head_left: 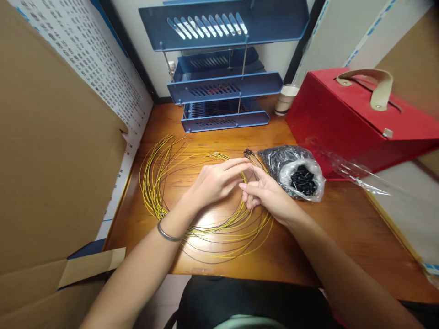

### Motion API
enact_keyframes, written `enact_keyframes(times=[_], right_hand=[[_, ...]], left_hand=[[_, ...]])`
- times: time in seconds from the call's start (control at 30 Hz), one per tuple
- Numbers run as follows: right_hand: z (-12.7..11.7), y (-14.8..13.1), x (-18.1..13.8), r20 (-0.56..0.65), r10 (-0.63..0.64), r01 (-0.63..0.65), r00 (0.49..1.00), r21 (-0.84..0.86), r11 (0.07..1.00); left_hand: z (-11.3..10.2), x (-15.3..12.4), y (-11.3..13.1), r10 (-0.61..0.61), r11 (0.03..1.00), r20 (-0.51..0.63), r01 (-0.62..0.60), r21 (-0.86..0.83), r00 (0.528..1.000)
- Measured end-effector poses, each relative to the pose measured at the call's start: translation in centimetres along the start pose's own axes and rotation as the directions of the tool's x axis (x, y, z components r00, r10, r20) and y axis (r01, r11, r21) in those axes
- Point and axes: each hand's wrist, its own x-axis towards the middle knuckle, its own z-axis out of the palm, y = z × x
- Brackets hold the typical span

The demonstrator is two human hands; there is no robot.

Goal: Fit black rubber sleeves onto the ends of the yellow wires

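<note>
A loose coil of thin yellow and dark wires [151,192] lies on the wooden table, passing under my left wrist and both hands. Over the coil's right side, my left hand [219,180] reaches across with its fingers closed together; their tips meet those of my right hand. My right hand [265,192] is closed, thumb and fingers pinching a thin wire of the coil. What exactly lies between the fingertips is too small to make out. Just beyond the hands, several dark wire ends [248,152] are bunched together. Bare-looking ends [216,154] show left of them.
An opened plastic bag [284,160] of small black parts [303,180] sits right of my hands. Behind stand a blue tiered tray rack [224,87], a paper cup [286,99] and a red box [343,114] with a handle. Cardboard [61,151] borders the left side.
</note>
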Motion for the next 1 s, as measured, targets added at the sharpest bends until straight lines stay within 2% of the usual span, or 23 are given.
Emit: enact_keyframes(times=[0.17,0.27,0.33,0.47,0.53,0.7,0.87,0.93,1.0], right_hand=[[-0.04,0.01,0.00,0.005,-0.008,0.008,1.000,-0.004,1.000],[-0.05,-0.08,-0.01,-0.014,0.007,-0.007,1.000,0.000,1.000],[0.00,-0.19,-0.02,-0.020,0.014,-0.014,1.000,0.006,1.000],[0.09,-0.37,-0.04,-0.021,0.023,-0.023,1.000,0.017,1.000],[0.08,-0.36,-0.07,-0.015,0.024,-0.024,1.000,0.012,1.000],[-0.06,-0.07,-0.10,-0.008,-0.007,0.007,1.000,-0.006,1.000],[-0.09,-0.03,-0.03,-0.011,-0.016,0.016,1.000,0.007,1.000],[-0.08,-0.14,-0.04,-0.012,-0.009,0.009,1.000,0.011,1.000],[-0.10,-0.25,-0.09,-0.012,-0.004,0.004,1.000,0.016,1.000]], left_hand=[[-0.05,0.20,0.24,0.075,0.995,0.040,-0.073,-0.061,0.996],[0.04,0.23,0.25,0.077,0.995,0.079,-0.072,-0.063,0.994],[0.15,0.14,0.15,0.039,0.999,0.076,-0.037,-0.024,0.996],[0.37,-0.15,-0.17,-0.130,0.989,0.025,0.128,0.069,0.991],[0.41,-0.22,-0.28,-0.171,0.981,0.011,0.169,0.095,0.985],[0.18,-0.10,-0.13,-0.041,0.999,0.055,0.040,0.013,0.998],[0.02,0.02,0.10,0.094,0.995,0.018,-0.093,-0.039,0.995],[0.13,-0.03,0.03,0.099,0.995,0.037,-0.098,-0.030,0.994],[0.29,-0.11,-0.08,0.044,0.999,0.022,-0.045,0.011,0.999]])
